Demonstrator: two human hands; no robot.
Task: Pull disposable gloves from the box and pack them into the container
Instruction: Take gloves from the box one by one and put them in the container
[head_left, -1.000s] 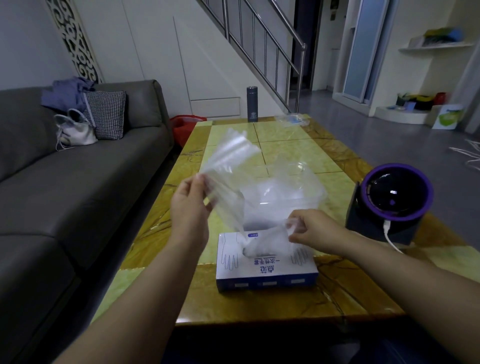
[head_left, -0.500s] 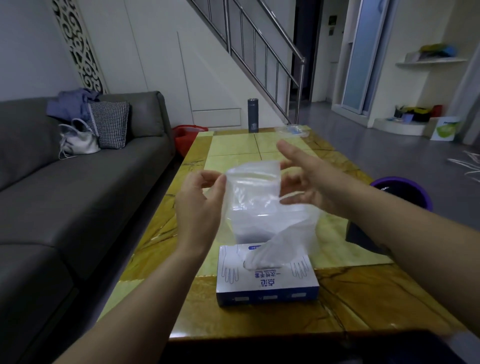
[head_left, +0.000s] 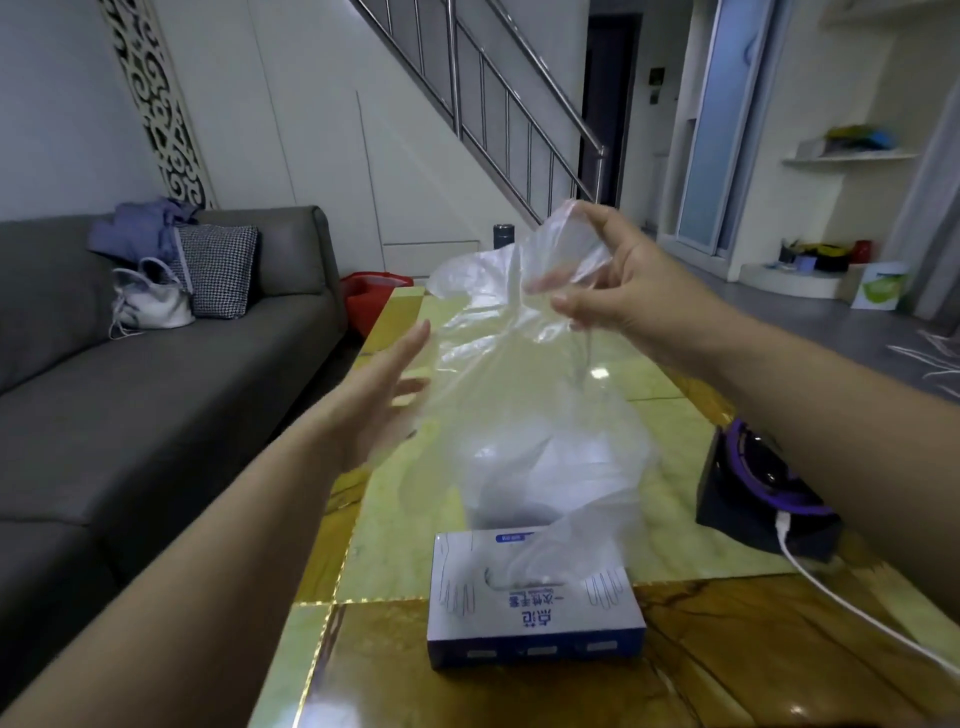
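- The right hand is up high. Its thumb and fingers pinch the top of a clear glove.
- The clear glove hangs down from that pinch, thin and crinkly, above the table.
- The left hand is open, with straight fingers spread a little. It holds nothing. Its fingertips are right at the glove's left edge; I cannot tell if they touch it.
- Below the glove sits the glove box, flat on the table near the front edge.
- Another glove pokes up out of the hole in the top of the box.
- To the right of the box is a black and purple thing with a white cord plugged in.
- A dark bottle stands at the far end of the table.
- On the left is a grey sofa with a white bag and a checked cushion on it.
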